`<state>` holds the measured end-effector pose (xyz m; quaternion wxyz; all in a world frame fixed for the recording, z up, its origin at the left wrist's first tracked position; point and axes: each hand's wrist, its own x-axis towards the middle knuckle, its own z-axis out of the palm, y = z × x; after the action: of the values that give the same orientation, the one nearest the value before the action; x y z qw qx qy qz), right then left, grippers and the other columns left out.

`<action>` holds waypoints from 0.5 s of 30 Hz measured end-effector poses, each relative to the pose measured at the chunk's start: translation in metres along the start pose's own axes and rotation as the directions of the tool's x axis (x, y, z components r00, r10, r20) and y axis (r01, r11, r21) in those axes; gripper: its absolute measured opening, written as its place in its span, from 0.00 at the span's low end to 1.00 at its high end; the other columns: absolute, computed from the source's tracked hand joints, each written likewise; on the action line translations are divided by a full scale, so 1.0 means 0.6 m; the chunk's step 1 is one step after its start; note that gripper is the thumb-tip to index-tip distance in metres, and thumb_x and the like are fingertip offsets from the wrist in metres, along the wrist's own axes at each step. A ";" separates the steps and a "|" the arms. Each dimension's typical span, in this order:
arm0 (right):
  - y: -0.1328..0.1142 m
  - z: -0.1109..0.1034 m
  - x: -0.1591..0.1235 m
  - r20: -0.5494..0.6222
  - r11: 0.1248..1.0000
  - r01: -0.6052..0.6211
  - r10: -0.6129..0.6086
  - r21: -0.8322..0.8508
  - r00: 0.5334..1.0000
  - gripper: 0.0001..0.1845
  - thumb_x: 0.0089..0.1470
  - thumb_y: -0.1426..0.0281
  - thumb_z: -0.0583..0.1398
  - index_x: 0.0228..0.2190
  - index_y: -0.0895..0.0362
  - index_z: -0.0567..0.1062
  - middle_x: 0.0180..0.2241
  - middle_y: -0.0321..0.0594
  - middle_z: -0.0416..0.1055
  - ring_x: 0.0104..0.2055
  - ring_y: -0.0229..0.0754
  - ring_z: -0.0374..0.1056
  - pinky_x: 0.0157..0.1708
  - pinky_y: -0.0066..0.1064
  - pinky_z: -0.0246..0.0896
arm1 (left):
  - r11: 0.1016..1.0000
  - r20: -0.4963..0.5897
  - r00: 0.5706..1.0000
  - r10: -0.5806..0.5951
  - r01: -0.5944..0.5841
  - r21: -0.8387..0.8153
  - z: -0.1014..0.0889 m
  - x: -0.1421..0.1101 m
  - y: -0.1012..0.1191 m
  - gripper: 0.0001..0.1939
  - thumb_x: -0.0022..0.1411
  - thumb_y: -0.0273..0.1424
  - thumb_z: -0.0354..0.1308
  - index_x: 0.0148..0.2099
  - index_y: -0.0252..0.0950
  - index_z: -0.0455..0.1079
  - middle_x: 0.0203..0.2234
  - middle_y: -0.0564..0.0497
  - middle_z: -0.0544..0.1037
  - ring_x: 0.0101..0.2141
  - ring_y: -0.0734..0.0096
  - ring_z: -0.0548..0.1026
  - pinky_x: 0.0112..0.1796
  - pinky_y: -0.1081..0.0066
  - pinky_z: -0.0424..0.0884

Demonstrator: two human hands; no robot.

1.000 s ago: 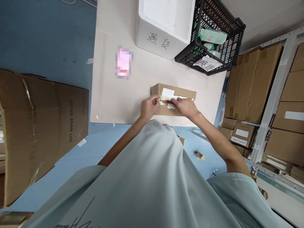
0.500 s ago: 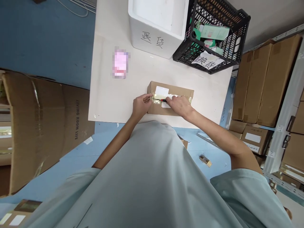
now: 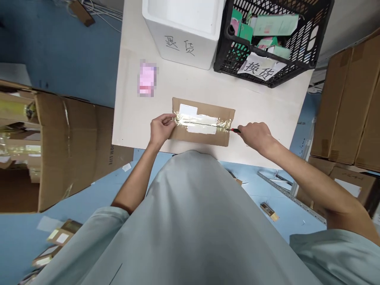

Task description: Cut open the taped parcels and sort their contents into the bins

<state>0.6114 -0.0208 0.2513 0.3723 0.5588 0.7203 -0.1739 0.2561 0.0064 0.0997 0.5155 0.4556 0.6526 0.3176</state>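
A flat cardboard box with a white label and shiny clear tape lies on the table near its front edge. A dark line runs lengthwise along its taped middle. My left hand is closed at the box's left end, thumb and fingers pinching its edge. Past the right end, my right hand is wrapped round a slim knife with a red and dark handle. Its thin tip points left, at the box's right edge; the blade's exact shape is too small to tell.
On the white table lies a blurred pink item. At the back stand a white foam box and a black crate holding green cartons. A large open carton is at left; stacked boxes are at right.
My right hand has moved the knife rightward along the box's taped middle, from near the left end to past the right edge. The left hand stays at the left end.
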 end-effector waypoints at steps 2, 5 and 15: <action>0.016 0.007 -0.014 0.007 0.999 0.025 -0.025 0.020 1.000 0.25 0.81 0.63 0.49 0.55 0.58 0.84 0.41 0.60 0.85 0.43 0.59 0.81 0.41 0.42 0.60 | 0.999 -0.025 1.000 0.004 -0.003 0.036 0.003 -0.002 0.002 0.18 0.58 0.27 0.66 0.51 0.35 0.86 0.45 0.44 0.90 0.52 0.55 0.87 0.57 0.61 0.83; 0.011 0.005 -0.022 -0.067 0.987 0.120 -0.114 0.103 0.991 0.26 0.82 0.61 0.46 0.63 0.57 0.78 0.44 0.58 0.84 0.43 0.57 0.80 0.41 0.40 0.58 | 0.998 -0.057 0.998 -0.003 0.007 0.062 0.007 -0.005 0.003 0.18 0.58 0.30 0.67 0.51 0.35 0.85 0.42 0.46 0.90 0.47 0.58 0.87 0.54 0.62 0.83; -0.076 -0.023 0.106 -0.190 0.910 0.415 -0.403 0.021 0.895 0.32 0.75 0.78 0.50 0.75 0.53 0.65 0.52 0.57 0.83 0.48 0.56 0.80 0.41 0.38 0.60 | 0.997 -0.088 0.996 -0.021 0.028 0.079 0.010 -0.004 0.005 0.19 0.57 0.33 0.68 0.50 0.35 0.85 0.37 0.47 0.88 0.41 0.62 0.84 0.47 0.66 0.82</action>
<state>0.5578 0.0171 0.2066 0.2427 0.4196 0.8469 -0.2186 0.2629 0.0051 0.1016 0.4717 0.4535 0.6922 0.3045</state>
